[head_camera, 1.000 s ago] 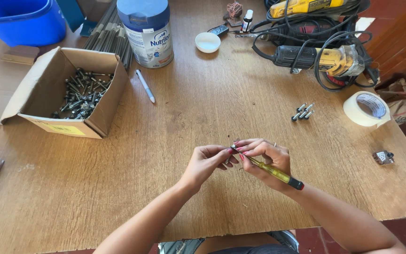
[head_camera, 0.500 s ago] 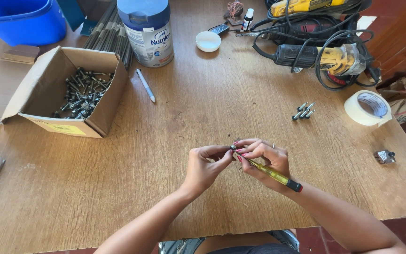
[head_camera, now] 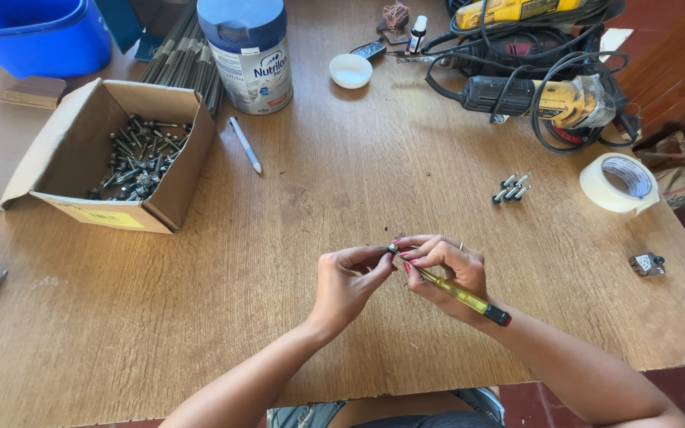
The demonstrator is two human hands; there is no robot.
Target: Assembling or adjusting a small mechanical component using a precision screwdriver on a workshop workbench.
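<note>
Both hands meeting above the worktop [head_camera: 295,238], left hand [head_camera: 348,279] pinching a small dark screw [head_camera: 392,249], right hand [head_camera: 445,268] gripping a yellow screwdriver [head_camera: 461,296], box [head_camera: 176,170] of screws behind, wooden worktop sunlit.

view: one head-worn camera – no second view to share the scene
position: above the near edge of the wooden table [head_camera: 295,238]
facing: steeply down and forward, toward the far clutter
nearness: close over the left hand [head_camera: 349,279] and right hand [head_camera: 447,268] – forearms enter from the bottom edge
</note>
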